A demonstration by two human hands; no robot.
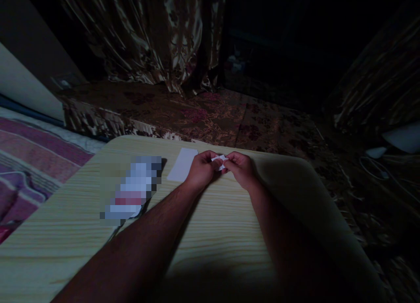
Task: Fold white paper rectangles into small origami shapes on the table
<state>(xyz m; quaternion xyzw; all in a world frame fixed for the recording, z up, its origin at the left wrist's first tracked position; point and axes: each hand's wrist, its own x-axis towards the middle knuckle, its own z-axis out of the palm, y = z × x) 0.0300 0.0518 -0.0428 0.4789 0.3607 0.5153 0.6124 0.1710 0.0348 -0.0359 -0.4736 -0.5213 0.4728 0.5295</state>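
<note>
Both my hands meet above the far half of a pale wood-grain table (pixel 216 233), pinching one small piece of folded white paper (pixel 219 162) between them. My left hand (pixel 202 169) grips its left side with the thumb on top. From the right, my right hand (pixel 241 166) holds the other side between thumb and fingers. The paper's lower parts are hidden by the fingers. Just left of my left hand lies white paper (pixel 182 164) flat on the table, partly covered by that hand.
A blurred-out device (pixel 134 187) with a cable lies at the left of the table. Beyond the far edge is a ledge with patterned brown cloth (pixel 197 115), with curtains (pixel 183 40) behind. A striped bedcover (pixel 36 150) is at the left, a white cable (pixel 374 167) at the right.
</note>
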